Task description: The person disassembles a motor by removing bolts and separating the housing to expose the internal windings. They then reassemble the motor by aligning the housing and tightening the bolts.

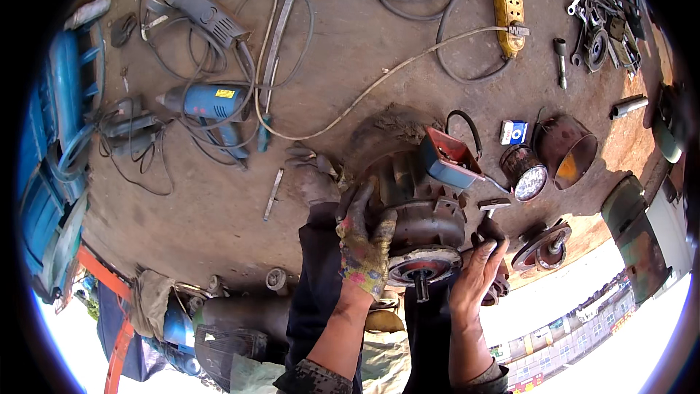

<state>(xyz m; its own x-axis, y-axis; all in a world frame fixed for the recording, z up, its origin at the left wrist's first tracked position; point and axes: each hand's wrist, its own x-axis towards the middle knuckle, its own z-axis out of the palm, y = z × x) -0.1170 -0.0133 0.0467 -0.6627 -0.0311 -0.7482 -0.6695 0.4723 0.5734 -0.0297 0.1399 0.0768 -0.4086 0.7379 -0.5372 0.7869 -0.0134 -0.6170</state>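
Observation:
An electric motor (pixel 426 222) with a ribbed, greasy housing stands between my legs, its shaft (pixel 421 288) pointing toward me from a round end cover (pixel 417 266). My left hand (pixel 364 244), in a dirty patterned work glove, lies along the motor's left side, fingers stretched out and thumb apart. Bare and blackened at the fingertips, my right hand (pixel 477 270) is closed to the right of the end cover. Its fingers wrap the handle of what looks like a small hammer (pixel 495 204), head upward. A blue and red metal box (pixel 448 160) rests against the motor's top.
An angle grinder (pixel 200 7), a blue power drill (pixel 211 102) and tangled cables lie far left. A yellow power strip (pixel 508 14) and piled wrenches (pixel 598 14) are far right. Beside the motor stand a grease tin (pixel 523 171), a metal cylinder (pixel 565 149) and a flanged part (pixel 541 246).

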